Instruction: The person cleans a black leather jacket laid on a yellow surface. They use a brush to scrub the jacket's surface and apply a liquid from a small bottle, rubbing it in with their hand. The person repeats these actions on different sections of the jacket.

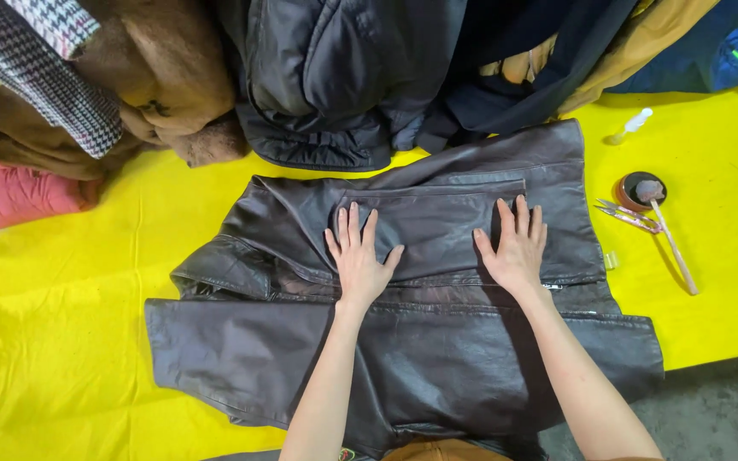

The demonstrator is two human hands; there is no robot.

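evidently a dark brown leather jacket (403,341) is being pressed flat on the yellow sheet (61,341), folded across its middle. the left hand (360,265) and right hand (514,252) are being held open and apart, palms down on the folded upper panel, nothing gripped. smoothing appears to be the step in hand; any further fold would call for a hold on an edge. a heap of coats (326,77) is lying just beyond, while small scissors (629,215), a round tin (638,189) with a brush (668,235), and a small bottle (632,125) are lying to the right.
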